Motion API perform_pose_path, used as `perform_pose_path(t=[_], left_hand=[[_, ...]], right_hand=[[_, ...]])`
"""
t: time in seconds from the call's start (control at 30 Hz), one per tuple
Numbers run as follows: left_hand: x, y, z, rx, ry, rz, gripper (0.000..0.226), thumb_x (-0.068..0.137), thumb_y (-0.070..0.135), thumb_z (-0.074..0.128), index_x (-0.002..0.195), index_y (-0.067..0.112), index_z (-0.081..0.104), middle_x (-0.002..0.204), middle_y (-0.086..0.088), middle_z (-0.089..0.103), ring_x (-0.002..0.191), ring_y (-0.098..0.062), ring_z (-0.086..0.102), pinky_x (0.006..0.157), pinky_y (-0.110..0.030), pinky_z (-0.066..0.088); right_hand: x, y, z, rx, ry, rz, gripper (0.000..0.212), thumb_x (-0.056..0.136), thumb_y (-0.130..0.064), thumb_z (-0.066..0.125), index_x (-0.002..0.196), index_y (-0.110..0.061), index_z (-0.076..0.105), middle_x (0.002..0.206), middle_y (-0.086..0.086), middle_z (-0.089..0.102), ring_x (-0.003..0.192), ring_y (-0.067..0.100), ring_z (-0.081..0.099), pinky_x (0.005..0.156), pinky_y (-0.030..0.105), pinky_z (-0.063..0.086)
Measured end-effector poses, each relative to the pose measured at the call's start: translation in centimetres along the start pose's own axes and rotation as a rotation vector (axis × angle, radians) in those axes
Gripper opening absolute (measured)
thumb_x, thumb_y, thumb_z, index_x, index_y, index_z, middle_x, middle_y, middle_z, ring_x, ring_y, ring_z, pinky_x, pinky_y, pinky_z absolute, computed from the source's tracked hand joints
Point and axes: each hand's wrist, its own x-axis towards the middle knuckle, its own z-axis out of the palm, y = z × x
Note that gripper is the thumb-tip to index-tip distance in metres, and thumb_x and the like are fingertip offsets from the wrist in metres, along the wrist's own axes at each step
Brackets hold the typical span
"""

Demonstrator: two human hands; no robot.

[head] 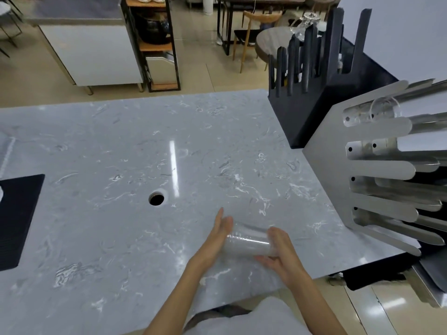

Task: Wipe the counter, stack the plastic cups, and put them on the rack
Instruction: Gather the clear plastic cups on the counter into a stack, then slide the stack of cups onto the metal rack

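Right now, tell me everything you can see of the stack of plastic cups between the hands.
The stack of plastic cups is clear, thin and ribbed with nested rims, so the marbled counter shows through. It lies sideways above the counter's near edge. The left hand presses flat against one end; the right hand cups the other end and underside. How many cups there are cannot be told.

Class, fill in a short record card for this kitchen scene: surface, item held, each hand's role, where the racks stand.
surface: grey marble counter with a round hole
held item: clear plastic cups, lying sideways above the counter
left hand: flat against one end of the cups
right hand: wrapped around the other end
racks: silver rack at the right edge; black rack behind it
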Motion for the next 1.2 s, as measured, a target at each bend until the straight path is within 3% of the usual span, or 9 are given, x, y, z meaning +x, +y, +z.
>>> perform_pose_path(t=[0.13, 0.2, 0.3, 0.53, 0.77, 0.9, 1.0, 1.07, 1.2], left_hand=[[-0.8, -0.2, 0.4, 0.036, 0.015, -0.081, 0.051, 0.083, 0.064, 0.067, 0.127, 0.047, 0.048, 0.143, 0.003, 0.047, 0.121, -0.014, 0.054, 0.080, -0.022, 0.051], [-1.1, 0.1, 0.5, -0.044, -0.044, -0.204, 0.044, 0.079, 0.058, 0.072, 0.117, 0.040, 0.057, 0.129, -0.001, 0.057, 0.110, -0.018, 0.061, 0.065, -0.030, 0.060], [-1.5, 1.0, 2.1, -0.032, -0.124, -0.230, 0.048, 0.074, 0.055, 0.075, 0.116, 0.041, 0.059, 0.121, 0.000, 0.058, 0.109, -0.023, 0.062, 0.070, -0.043, 0.061], [-1.8, 5.8, 8.0, 0.263, -0.330, 0.100, 0.054, 0.086, 0.056, 0.069, 0.131, 0.056, 0.039, 0.143, 0.016, 0.035, 0.129, -0.014, 0.046, 0.108, -0.036, 0.043], [1.6, 10.1, 13.0, 0.207, -0.240, 0.179, 0.059, 0.085, 0.061, 0.067, 0.135, 0.068, 0.036, 0.139, 0.042, 0.034, 0.123, 0.010, 0.040, 0.101, -0.028, 0.033], [4.4, 15.8, 17.4, -0.013, -0.232, 0.286, 0.050, 0.098, 0.051, 0.054, 0.144, 0.056, 0.035, 0.157, 0.021, 0.042, 0.140, 0.002, 0.044, 0.113, -0.039, 0.038], [6.5, 19.3, 21.1, 0.058, -0.170, 0.477, 0.050, 0.093, 0.065, 0.051, 0.141, 0.053, 0.046, 0.146, 0.026, 0.053, 0.134, 0.008, 0.050, 0.107, -0.035, 0.044], [7.6, 20.8, 23.2, 0.061, -0.030, 0.556, 0.036, 0.102, 0.048, 0.048, 0.136, 0.039, 0.057, 0.135, 0.020, 0.064, 0.127, 0.004, 0.058, 0.109, -0.041, 0.048], [8.4, 24.4, 27.2, 0.088, -0.022, 0.698, 0.040, 0.098, 0.051, 0.053, 0.136, 0.037, 0.055, 0.128, 0.020, 0.066, 0.122, 0.001, 0.061, 0.107, -0.037, 0.049]], right_hand=[[-4.6, 1.4, -0.4, -0.066, -0.132, -0.034, 0.048, 0.089, -0.028, 0.073, 0.132, -0.029, 0.050, 0.129, 0.012, 0.061, 0.106, 0.025, 0.070, 0.083, 0.043, 0.061], [-6.7, 1.1, -1.4, -0.204, -0.157, -0.109, 0.062, 0.080, -0.033, 0.079, 0.134, -0.033, 0.048, 0.131, 0.006, 0.060, 0.108, 0.019, 0.070, 0.091, 0.043, 0.059], [-9.2, 0.3, -3.1, -0.287, -0.070, -0.193, 0.064, 0.078, -0.031, 0.079, 0.134, -0.029, 0.048, 0.129, 0.009, 0.057, 0.104, 0.019, 0.070, 0.087, 0.039, 0.060], [-11.3, -2.4, -7.9, -0.085, 0.027, -0.206, 0.056, 0.080, -0.042, 0.075, 0.130, -0.023, 0.058, 0.116, 0.007, 0.073, 0.098, 0.021, 0.074, 0.072, 0.032, 0.061], [-8.6, -8.8, -11.1, -0.261, 0.032, -0.456, 0.068, 0.067, -0.040, 0.090, 0.125, -0.050, 0.055, 0.130, -0.007, 0.055, 0.107, 0.018, 0.065, 0.084, 0.040, 0.061], [-8.4, -15.6, -14.7, -0.246, 0.069, -0.647, 0.069, 0.058, -0.051, 0.092, 0.119, -0.045, 0.061, 0.117, -0.017, 0.065, 0.099, 0.019, 0.072, 0.077, 0.033, 0.062], [-8.1, -21.1, -18.5, -0.188, 0.199, -0.880, 0.068, 0.064, -0.043, 0.089, 0.125, -0.037, 0.060, 0.119, -0.007, 0.066, 0.095, 0.018, 0.073, 0.068, 0.023, 0.061], [-7.8, -24.6, -20.9, -0.093, 0.243, -0.995, 0.061, 0.073, -0.039, 0.087, 0.127, -0.034, 0.058, 0.121, -0.003, 0.067, 0.101, 0.022, 0.072, 0.069, 0.030, 0.063], [-6.6, -30.6, -23.1, 0.136, 0.126, -1.128, 0.060, 0.070, -0.048, 0.086, 0.123, -0.037, 0.059, 0.121, -0.008, 0.070, 0.107, 0.018, 0.071, 0.075, 0.031, 0.062]])
